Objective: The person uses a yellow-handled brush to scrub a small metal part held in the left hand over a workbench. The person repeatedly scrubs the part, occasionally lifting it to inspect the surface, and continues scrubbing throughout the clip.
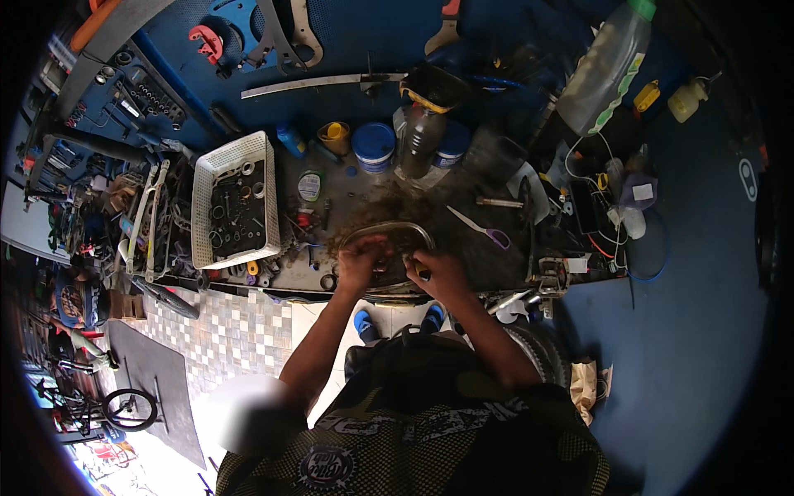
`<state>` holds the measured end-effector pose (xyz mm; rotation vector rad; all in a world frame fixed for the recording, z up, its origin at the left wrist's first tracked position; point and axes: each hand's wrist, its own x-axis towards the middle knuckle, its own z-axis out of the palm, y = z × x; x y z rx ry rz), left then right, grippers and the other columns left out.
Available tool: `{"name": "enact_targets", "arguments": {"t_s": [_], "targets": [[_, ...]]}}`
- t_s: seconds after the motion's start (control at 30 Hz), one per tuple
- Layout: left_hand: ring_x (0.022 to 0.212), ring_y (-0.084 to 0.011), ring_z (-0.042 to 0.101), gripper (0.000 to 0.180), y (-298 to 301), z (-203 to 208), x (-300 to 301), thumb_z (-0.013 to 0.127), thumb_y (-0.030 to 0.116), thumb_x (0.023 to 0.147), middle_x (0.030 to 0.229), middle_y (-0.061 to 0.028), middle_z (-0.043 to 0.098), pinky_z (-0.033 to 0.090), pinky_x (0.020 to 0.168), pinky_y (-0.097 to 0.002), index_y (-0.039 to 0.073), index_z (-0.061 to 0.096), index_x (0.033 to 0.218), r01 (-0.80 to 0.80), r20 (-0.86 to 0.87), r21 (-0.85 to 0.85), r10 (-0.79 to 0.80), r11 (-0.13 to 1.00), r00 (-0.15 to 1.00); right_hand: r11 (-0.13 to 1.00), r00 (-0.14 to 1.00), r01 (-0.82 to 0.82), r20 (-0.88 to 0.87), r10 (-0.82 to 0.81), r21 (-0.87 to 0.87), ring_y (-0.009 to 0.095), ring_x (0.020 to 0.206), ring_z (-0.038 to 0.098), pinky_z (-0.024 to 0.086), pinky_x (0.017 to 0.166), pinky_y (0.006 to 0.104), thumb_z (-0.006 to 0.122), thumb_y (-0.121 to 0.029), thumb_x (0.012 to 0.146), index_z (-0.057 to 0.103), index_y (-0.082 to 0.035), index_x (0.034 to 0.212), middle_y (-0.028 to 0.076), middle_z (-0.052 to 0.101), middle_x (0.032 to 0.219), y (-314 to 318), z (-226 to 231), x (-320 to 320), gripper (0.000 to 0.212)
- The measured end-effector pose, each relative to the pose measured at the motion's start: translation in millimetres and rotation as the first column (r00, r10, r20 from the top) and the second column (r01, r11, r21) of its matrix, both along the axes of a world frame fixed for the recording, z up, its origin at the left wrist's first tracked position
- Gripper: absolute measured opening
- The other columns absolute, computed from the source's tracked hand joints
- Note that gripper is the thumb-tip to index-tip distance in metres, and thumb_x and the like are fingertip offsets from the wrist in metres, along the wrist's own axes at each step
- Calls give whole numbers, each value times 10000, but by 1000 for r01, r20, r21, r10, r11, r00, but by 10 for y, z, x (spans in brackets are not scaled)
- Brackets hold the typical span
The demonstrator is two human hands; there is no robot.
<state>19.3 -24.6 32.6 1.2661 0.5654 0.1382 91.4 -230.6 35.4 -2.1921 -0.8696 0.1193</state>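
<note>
A round metal pan [428,235] with a shiny rim sits at the bench's front edge, with dark reddish contents. Over its left side, my left hand [360,264] is closed around something small that I cannot make out. My right hand [438,276], at the pan's right side, grips a tool with a yellow-and-black handle [423,271]; its working end is too dark and small to name. Dark brown grime [389,207] spreads over the bench just behind the pan. Scissors [481,228] with purple handles lie to the right of it.
Left on the bench [331,186] stands a white plastic basket [201,207] of metal parts. Blue tubs [373,147], a dark bottle [424,136] and a small green-labelled container [309,186] stand behind. A vise [552,277] is at the right front corner; a bicycle wheel [542,351] is below.
</note>
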Motion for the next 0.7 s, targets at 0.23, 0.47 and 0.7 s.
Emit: {"name": "enact_targets", "arguments": {"t_s": [0.23,0.47,0.7], "targets": [[832,-173,747,339,9,-20,-16,689,15,946,1021,-133,781,628,730,-313,-24,667,1282,38,48,32,-40,999,998,892,844,314,-526,-105,326,150,777,707,541,708,311,768,-268,978,726,-100,958,66,720,826,167,259,13,175],[837,-174,758,436,-32,39,-17,642,-47,936,942,-114,772,620,743,-318,30,597,1362,36,52,365,-59,930,997,890,890,225,-456,-22,397,70,733,578,486,659,283,712,-273,1031,696,-32,975,11,659,783,272,377,-52,248],[836,-170,763,368,-29,50,17,649,-63,930,960,-104,780,606,720,-323,33,601,1282,34,43,555,-70,831,997,861,926,253,-368,-84,440,52,734,549,479,667,266,754,-233,1009,699,-38,965,-12,640,754,245,301,-87,207]]}}
